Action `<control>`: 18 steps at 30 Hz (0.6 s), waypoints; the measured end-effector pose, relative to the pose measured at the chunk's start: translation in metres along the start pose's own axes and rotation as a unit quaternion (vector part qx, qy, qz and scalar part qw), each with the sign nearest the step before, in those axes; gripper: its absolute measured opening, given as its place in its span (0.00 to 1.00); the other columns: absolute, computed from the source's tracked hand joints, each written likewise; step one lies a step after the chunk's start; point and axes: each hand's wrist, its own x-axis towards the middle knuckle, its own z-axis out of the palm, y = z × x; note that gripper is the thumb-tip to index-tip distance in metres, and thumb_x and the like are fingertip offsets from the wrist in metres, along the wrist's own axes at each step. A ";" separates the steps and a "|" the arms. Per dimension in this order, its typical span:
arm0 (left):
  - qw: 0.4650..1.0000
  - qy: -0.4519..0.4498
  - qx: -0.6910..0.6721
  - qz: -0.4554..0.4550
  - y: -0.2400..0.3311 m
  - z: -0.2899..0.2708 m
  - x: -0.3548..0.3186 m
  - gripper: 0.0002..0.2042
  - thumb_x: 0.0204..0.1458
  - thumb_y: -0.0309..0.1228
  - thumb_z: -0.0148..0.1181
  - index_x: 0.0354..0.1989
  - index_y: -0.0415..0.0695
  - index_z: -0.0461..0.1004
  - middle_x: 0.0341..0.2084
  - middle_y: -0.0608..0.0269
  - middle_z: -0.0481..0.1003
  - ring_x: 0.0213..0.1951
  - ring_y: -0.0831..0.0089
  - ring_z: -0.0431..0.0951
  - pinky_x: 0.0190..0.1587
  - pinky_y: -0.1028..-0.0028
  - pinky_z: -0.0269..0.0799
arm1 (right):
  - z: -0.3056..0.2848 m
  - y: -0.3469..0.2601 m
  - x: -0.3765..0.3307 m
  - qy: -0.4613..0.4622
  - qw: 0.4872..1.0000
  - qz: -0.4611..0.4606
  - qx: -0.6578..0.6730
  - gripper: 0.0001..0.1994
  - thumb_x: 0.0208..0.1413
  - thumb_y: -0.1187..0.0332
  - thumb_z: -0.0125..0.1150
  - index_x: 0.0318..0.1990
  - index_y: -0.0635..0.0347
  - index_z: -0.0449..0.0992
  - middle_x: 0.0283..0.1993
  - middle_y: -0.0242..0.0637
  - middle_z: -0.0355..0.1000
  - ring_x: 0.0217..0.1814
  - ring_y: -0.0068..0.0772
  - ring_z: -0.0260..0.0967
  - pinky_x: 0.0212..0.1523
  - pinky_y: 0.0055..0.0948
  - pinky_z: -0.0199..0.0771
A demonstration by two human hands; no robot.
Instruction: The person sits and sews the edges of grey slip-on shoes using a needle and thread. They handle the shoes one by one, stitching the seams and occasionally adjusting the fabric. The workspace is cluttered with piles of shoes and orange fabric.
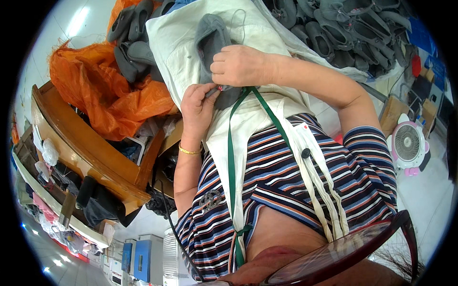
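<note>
A grey cloth shoe point(213, 40) lies on the white apron point(167, 31) over my lap, its opening facing up. My left hand point(196, 106) is closed in a pinch on the shoe's near end, beside a small red and white bit point(220, 87). Just above it, my right hand point(242, 66) is closed, its fingers curled over the shoe's right edge. Whatever the right fingers hold is hidden. A thin loop of grey thread point(244, 24) rests on the apron beyond the right hand.
Many grey shoes point(319, 40) are heaped at the far right. More grey shoes point(139, 52) lie at the far left by an orange mesh sack point(95, 90). A wooden drawer-like box point(76, 138) stands to the left. A white and pink fan point(408, 141) sits on the right.
</note>
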 end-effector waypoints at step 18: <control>0.996 -0.026 -0.017 -0.084 0.011 0.001 0.014 0.07 0.51 0.25 0.64 0.38 0.38 0.78 0.25 0.57 0.73 0.28 0.66 0.74 0.32 0.72 0.70 | 0.052 0.010 -0.007 0.206 0.901 0.361 0.123 0.10 0.54 0.67 0.61 0.24 0.59 0.71 0.23 0.37 0.66 0.27 0.43 0.66 0.27 0.36 0.67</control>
